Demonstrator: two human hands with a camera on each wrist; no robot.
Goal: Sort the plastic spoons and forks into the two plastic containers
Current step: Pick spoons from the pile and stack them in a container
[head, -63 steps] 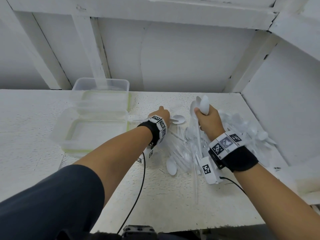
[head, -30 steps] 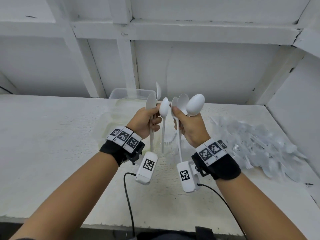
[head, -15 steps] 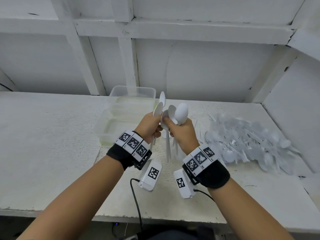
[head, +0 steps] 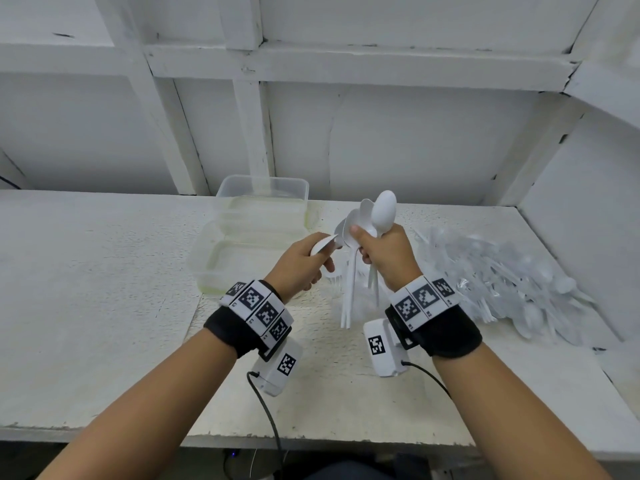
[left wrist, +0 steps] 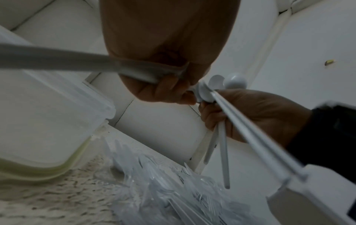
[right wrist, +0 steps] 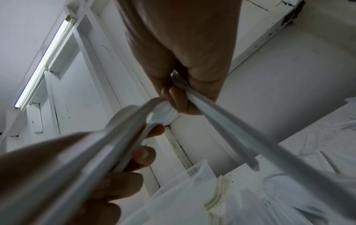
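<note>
Right hand [head: 388,258]: raised above the bench [head: 104,289], fingers wrapped round a bunch of white plastic spoons [head: 375,216], bowls up and fanned above the thumb, handles hanging down below the fist. Left hand [head: 298,265]: just left of the right, close to touching it, fingers curled round a single white spoon [head: 322,247], bowl pointing toward the bunch; in the left wrist view the handle runs out past the palm, blurred. Both wrists: black band with white marker tags, small white camera block beneath, black cable trailing toward the near edge. Near plastic container [head: 242,261]: clear, greenish rim, on the bench behind and left of the left hand; contents not discernible. Far plastic container [head: 265,199]: clear, directly behind the near one and touching it, close to the back wall; contents likewise not discernible. Heap of loose plastic cutlery [head: 502,282]: translucent white, spoons and forks mixed, spread over the right part of the bench up to the side wall, well apart from both containers. Bench: white, rough-textured top. Surround: white panelled back wall [head: 398,133] with upright and cross battens, white side wall at right.
</note>
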